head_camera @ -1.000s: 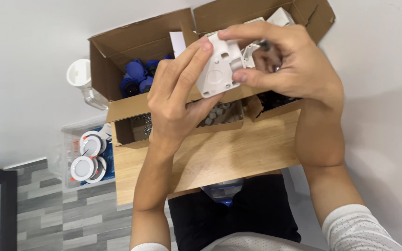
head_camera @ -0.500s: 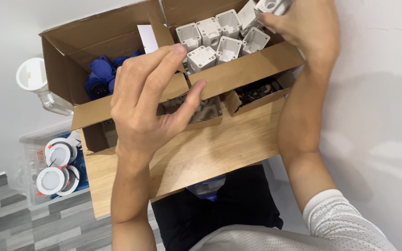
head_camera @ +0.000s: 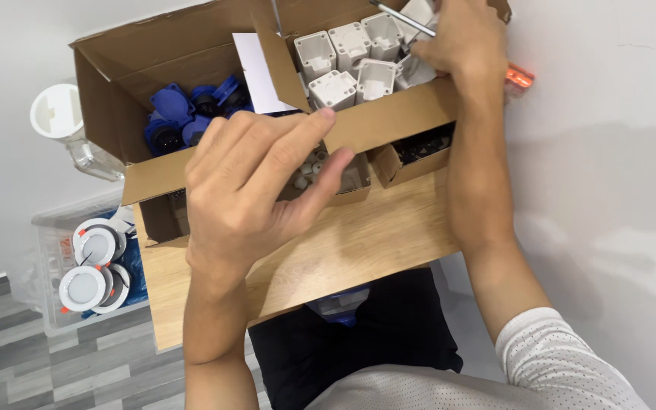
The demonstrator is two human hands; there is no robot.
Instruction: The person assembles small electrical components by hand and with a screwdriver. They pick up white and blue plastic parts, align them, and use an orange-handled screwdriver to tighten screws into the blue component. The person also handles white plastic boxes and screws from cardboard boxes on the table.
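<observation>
The white plastic housings (head_camera: 347, 57) stand packed in the cardboard box (head_camera: 389, 121), under the right hand (head_camera: 461, 42), whose fingers curl around a thin metal tool (head_camera: 400, 17). The left hand (head_camera: 256, 190) hovers open, empty, nearer the person. The tool's tip could snag a neighbouring housing and tip it.

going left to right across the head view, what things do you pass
white plastic cup → round white downlights in a clear bin → blue plastic connectors in the cardboard box → left hand → white square plastic housings → right hand
</observation>
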